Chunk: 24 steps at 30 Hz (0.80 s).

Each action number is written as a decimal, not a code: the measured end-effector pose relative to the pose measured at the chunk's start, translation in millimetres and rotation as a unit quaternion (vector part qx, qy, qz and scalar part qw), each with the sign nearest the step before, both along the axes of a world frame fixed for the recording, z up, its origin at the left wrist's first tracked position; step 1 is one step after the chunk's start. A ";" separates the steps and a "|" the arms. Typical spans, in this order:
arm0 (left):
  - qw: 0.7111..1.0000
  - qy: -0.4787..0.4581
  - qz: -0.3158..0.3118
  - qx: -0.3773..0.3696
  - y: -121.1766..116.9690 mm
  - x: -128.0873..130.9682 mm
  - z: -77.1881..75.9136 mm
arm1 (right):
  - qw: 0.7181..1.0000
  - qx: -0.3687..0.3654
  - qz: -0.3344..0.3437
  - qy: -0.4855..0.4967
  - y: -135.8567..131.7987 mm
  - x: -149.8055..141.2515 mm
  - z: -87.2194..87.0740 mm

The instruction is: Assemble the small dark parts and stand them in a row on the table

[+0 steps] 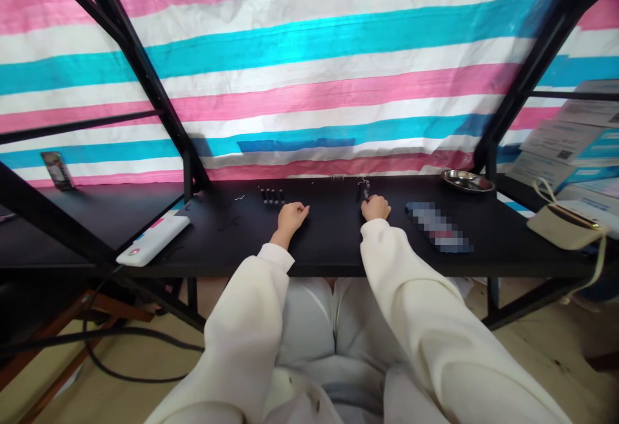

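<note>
My left hand [291, 219] rests on the black table [333, 243] with its fingers curled together. Whatever its fingertips may pinch is too small to make out. Just beyond it stands a short row of small dark pieces with pale ends [273, 196]. To the right, my right hand [376, 207] is closed, its fingers pointing away from me. Right at its fingertips are small dark pieces [366, 189], and I cannot tell whether it grips one. A thin white strand lies near them.
A white oblong device [155, 241] lies on the left, a blurred-out blue packet [438, 227] on the right. A round metal dish [467, 181] sits at the back right, with a cream bag [565, 225] beyond. Black metal frame posts [164, 105] rise at both sides.
</note>
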State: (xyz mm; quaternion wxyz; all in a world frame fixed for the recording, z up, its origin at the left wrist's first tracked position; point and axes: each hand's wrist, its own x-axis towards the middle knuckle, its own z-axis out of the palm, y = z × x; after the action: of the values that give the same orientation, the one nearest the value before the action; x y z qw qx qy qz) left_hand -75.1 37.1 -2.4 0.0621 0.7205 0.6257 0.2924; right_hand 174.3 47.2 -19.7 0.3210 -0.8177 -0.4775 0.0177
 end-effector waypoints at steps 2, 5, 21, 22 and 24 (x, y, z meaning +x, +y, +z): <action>1.000 -0.023 -0.004 0.006 0.4 -1.0 -1.1 | 1.000 0.012 0.002 -0.001 5.1 1.5 -2.6; 0.999 -0.038 -0.005 0.012 2.0 -2.8 -2.8 | 1.000 0.029 0.007 -0.006 12.7 4.5 -6.2; 0.998 -0.061 -0.021 0.013 1.6 -3.7 -4.8 | 0.999 -0.001 0.028 -0.030 21.3 10.1 -0.2; 0.998 -0.062 -0.020 0.014 1.5 -3.5 -4.6 | 0.999 0.004 0.033 -0.040 20.2 9.3 -0.1; 0.998 -0.064 -0.018 0.013 1.2 -3.2 -4.1 | 0.996 0.028 0.052 -0.073 17.5 6.7 0.5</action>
State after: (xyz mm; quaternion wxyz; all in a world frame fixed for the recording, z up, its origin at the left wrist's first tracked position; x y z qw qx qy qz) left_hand -78.3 38.3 -6.6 0.0977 0.7124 0.6032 0.3450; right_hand 180.9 64.7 -19.2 0.3065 -0.7814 -0.5421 -0.0387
